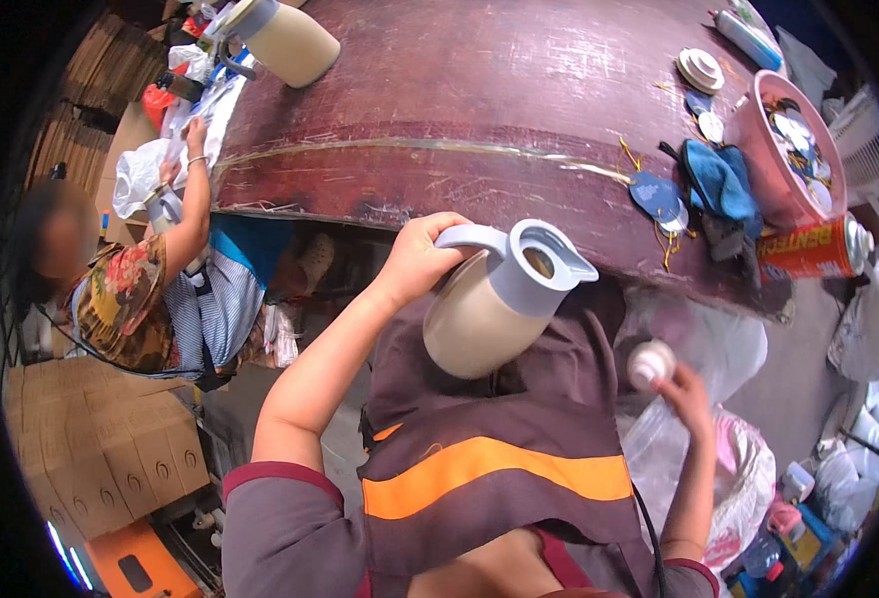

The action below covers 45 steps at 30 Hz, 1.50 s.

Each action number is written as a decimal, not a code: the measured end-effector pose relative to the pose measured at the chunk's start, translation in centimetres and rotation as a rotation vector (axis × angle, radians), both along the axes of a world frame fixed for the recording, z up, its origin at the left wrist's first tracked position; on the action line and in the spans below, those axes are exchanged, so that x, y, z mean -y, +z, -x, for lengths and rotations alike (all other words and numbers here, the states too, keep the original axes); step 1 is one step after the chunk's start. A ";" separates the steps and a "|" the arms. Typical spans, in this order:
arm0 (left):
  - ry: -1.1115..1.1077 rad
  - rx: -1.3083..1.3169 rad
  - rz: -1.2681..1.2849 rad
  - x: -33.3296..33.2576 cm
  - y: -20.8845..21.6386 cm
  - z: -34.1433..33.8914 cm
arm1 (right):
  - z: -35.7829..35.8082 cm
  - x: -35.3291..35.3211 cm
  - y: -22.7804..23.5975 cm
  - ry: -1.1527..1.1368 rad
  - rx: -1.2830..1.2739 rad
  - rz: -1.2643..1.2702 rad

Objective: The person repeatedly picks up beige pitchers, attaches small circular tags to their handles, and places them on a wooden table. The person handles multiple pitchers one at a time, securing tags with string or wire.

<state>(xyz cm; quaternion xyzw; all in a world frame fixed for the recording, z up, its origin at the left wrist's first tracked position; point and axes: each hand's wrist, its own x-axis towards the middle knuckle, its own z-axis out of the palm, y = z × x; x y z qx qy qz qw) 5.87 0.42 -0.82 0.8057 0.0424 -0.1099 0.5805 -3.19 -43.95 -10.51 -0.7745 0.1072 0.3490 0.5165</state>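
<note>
The left hand (418, 261) is closed around the grey handle of a beige jug (494, 304), holding it off the counter (459, 120) at its near edge, over the person's lap. The jug's long axis tilts: its base points down and toward the body, and its open grey mouth and spout point up and away to the right. The right hand (684, 394) is lower and out to the right, well apart from the jug, its fingers closed on a small white round cap (651, 363). From that hand the jug's mouth lies up and to the left. The left forearm rises steeply from the elbow with the wrist bent inward. The right forearm reaches up along the apron (499, 468).
</note>
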 end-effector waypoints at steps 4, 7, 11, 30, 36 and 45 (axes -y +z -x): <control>-0.058 0.076 -0.225 2.8 1.5 3.3 | -1.8 -7.6 8.5 -0.152 0.761 0.171; -0.057 0.039 -0.180 3.4 1.3 5.6 | -2.4 -14.5 9.3 0.160 1.149 0.312; -0.036 0.151 -0.178 2.0 1.0 8.3 | -1.2 -17.9 10.3 0.215 1.064 0.166; -0.047 0.070 -0.294 1.3 -0.6 5.8 | -0.9 -22.1 11.1 0.570 1.209 -0.074; -0.417 0.316 -0.329 4.6 -0.8 10.2 | -4.2 -19.1 4.6 0.012 0.744 -0.046; -0.148 0.326 -0.296 0.5 1.9 9.0 | -5.5 -21.1 8.1 0.476 1.359 0.071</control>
